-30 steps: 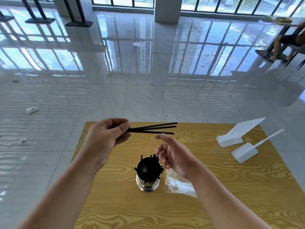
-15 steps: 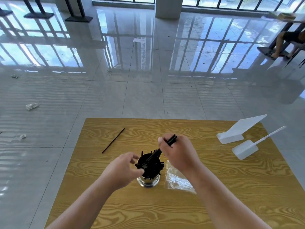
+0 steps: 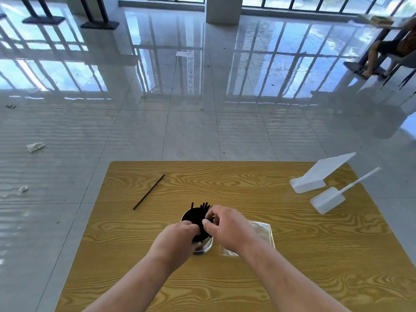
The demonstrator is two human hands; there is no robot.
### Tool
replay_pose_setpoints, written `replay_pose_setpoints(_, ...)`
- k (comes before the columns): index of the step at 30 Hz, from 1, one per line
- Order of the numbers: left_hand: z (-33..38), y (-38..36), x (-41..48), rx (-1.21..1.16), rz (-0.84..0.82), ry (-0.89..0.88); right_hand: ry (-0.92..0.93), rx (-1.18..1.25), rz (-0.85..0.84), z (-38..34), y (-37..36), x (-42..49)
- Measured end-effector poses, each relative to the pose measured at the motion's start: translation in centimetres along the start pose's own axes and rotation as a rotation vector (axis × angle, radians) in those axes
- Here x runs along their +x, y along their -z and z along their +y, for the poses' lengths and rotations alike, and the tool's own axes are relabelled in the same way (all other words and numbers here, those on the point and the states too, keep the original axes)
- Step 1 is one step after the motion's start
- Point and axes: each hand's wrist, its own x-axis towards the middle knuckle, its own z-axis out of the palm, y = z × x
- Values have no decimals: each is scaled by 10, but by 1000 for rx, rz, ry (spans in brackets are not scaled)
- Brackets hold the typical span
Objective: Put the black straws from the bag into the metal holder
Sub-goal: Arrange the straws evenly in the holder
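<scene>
The straws (image 3: 198, 213) stand bunched in the holder (image 3: 203, 248), tips fanning up past its far rim; the holder sits near the middle of the table (image 3: 247, 284), mostly hidden under the two hands. One stray straw (image 3: 148, 192) lies flat on the wood, well apart to the holder's far left, its long axis running diagonally from near-left to far-right; this looks like the piece left to collect. The left hand (image 3: 174, 240) is the nearer one to it, so the reach would go up and left from that hand, meeting the straw roughly crosswise to its length. At present the left hand curls against the holder's near side, fingers folded in, seemingly steadying it, though whether they grip is not clear. The right hand (image 3: 227, 228) hovers over the rim, thumb and forefinger pinching together at the dark bundle, apparently seating straws. The bag (image 3: 258, 233) lies flat just right of the holder, partly under the right wrist; it looks empty, though glare makes that uncertain. Two white stands (image 3: 315, 179) sit at the far right.
</scene>
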Motion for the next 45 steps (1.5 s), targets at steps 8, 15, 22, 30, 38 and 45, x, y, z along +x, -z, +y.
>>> replay_pose_setpoints(8, 1, 43, 5, -43, 103, -16, 4, 21, 55, -4, 4, 3)
replay_pose_setpoints(15, 0, 111, 0, -166, 131, 45, -1, 63, 57, -5, 8, 6)
replay_pose_setpoints(22, -17, 165, -15, -360, 170, 85, -15, 127, 62, -1, 13, 6)
replay_pose_setpoints(30, -45, 178, -18, -1017, 374, 137, -89, 269, 98, 12, 25, 7)
replay_pose_setpoints(38, -28, 124, -5, -1590, 173, 303, -31, 1228, -323, -30, 48, 14)
replay_pose_setpoints(45, -20, 70, 0, -1393, -56, 376, 92, 674, 97, -45, 70, 13)
